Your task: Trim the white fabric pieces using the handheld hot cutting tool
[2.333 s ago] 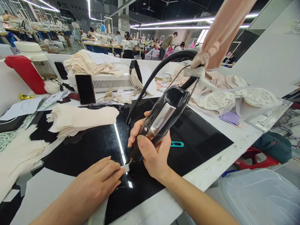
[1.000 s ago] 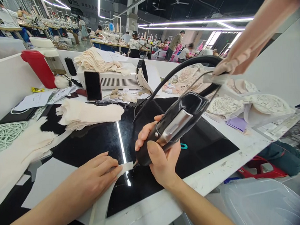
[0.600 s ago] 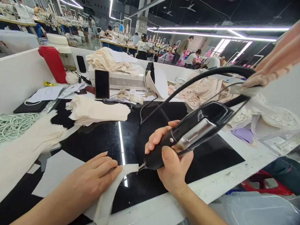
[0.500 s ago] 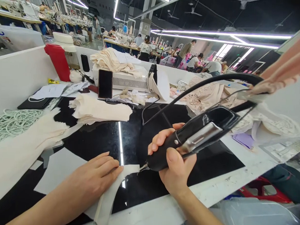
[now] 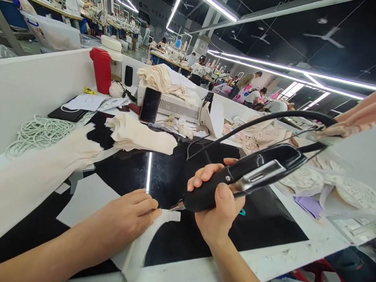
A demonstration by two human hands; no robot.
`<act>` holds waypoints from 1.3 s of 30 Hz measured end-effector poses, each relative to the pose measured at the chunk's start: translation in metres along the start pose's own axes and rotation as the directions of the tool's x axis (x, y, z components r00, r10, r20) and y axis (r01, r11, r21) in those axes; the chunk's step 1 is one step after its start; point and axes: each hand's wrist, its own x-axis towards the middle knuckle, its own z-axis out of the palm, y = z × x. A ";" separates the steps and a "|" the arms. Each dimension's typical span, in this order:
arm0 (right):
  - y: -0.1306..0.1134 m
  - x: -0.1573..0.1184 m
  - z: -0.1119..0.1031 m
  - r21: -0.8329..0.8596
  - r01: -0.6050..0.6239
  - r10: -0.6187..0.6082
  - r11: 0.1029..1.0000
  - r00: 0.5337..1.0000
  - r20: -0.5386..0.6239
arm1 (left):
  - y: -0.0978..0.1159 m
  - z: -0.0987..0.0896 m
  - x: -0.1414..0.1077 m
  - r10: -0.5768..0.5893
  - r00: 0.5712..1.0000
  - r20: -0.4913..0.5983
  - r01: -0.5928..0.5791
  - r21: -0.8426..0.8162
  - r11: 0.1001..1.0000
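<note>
My right hand is wrapped round a thick black corded hand tool with a silver plate on its side. The tool's thin metal tip points left and meets the upper edge of a curved white fabric strip, close to its right end. On that strip lies my left hand, palm down, fingers stretched out and resting flat just left of the tip. The strip curves down toward the table's front edge, partly under my left hand. A white flat piece lies beyond my left forearm.
Cream fabric stacks lie on the black tabletop. Pale green cord is heaped at left. Behind stand a phone, a white vented box and a red container. Lace pieces lie right; other people work farther back.
The view has tilted and shifted. The tool tip has moved from the strip's right end to its upper edge, nearer my left hand. A small teal item now shows beside my right hand.
</note>
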 end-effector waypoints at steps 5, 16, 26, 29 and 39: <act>0.004 -0.004 0.003 0.027 -0.005 0.005 1.000 1.000 0.006 | 0.001 0.000 0.001 0.002 1.000 0.010 -0.002 0.024 1.000; -0.008 0.002 -0.011 -0.045 0.022 -0.025 0.999 0.998 -0.052 | 0.002 0.000 0.001 0.002 1.000 -0.007 -0.001 0.027 1.000; -0.005 0.000 -0.011 -0.023 0.001 -0.002 1.000 0.999 -0.042 | 0.002 -0.001 0.001 0.019 1.000 -0.009 -0.019 0.005 1.000; -0.009 -0.001 -0.009 0.022 0.000 0.000 1.000 0.999 -0.033 | 0.002 -0.002 0.002 0.026 1.000 -0.002 -0.026 0.011 1.000; -0.009 -0.012 0.000 0.015 -0.011 0.010 1.000 0.999 0.030 | 0.003 -0.007 0.003 0.031 0.998 0.063 -0.030 -0.004 1.000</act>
